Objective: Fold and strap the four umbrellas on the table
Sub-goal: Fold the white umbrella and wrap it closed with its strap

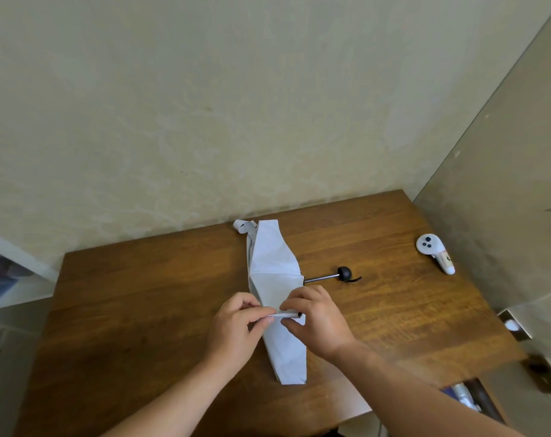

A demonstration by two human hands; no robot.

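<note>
Umbrella (272, 272) folding under way on the counter (141, 294).
Left hand (236, 329) and right hand (318, 323) pinch its strap (285, 315); fastening comes next.

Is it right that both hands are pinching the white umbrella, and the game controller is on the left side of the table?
Not quite. Both hands, left hand and right hand, do pinch the white umbrella, but the game controller lies on the right side of the table, near the wall. The head view shows it.
</note>
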